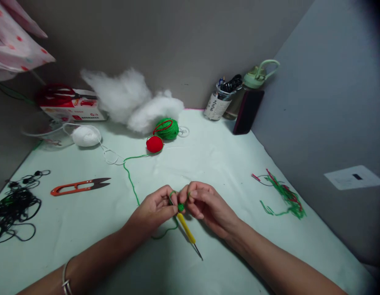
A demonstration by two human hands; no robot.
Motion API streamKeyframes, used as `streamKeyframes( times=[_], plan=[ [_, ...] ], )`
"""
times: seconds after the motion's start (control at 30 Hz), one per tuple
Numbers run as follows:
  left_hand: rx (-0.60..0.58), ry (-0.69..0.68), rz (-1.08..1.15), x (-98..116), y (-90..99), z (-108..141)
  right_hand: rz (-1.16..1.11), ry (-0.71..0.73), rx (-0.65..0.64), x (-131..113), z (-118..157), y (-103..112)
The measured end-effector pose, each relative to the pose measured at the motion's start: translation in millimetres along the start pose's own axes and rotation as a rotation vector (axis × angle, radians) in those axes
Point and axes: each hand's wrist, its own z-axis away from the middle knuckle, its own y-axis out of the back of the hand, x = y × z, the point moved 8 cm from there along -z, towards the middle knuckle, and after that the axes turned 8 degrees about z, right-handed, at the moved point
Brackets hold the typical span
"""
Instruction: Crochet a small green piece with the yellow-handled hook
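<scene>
When it's this tiny, go easy on the tension.
Head view: left hand point(157, 207) grips the yellow-handled hook point(186, 228) by its far end, right hand point(213, 205) pinches some green yarn point(136, 157), small green piece point(181, 207) right between their fingertips; I'd leave slack on the tablecloth point(214, 164) so nothing tugs.

Left hand point(159, 207) grips yellow-handled hook point(186, 229), right hand point(210, 205) pinches green strand point(189, 195) — small green piece point(181, 207) between them. Beyond: red ball point(154, 144), green yarn ball point(168, 131) — orange-handled snips point(75, 186) at left.
</scene>
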Motion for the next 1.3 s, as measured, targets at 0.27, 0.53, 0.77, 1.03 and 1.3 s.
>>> streamKeyframes(
  times=[0.27, 0.53, 0.77, 1.03, 1.3],
  plan=[
    [0.028, -0.021, 0.044, -1, 2.7, 0, 0.03, 0.037, 0.03, -1, -1, 2],
    [0.045, -0.036, -0.073, -1, -4.2, -3, 0.136, -0.056, -0.053, 5, 2, -7],
    [0.025, -0.057, -0.239, -1, 0.1, 3, 0.316, -0.077, -0.058, -1, 12, -3],
    [0.027, -0.119, -0.126, 3, 9.4, 0, 0.476, 0.175, 0.14, -21, 10, 13],
    [0.096, -0.126, -0.259, 13, 11.2, 4, 1.101, 0.663, 0.195, -45, 38, -16]
  ],
)
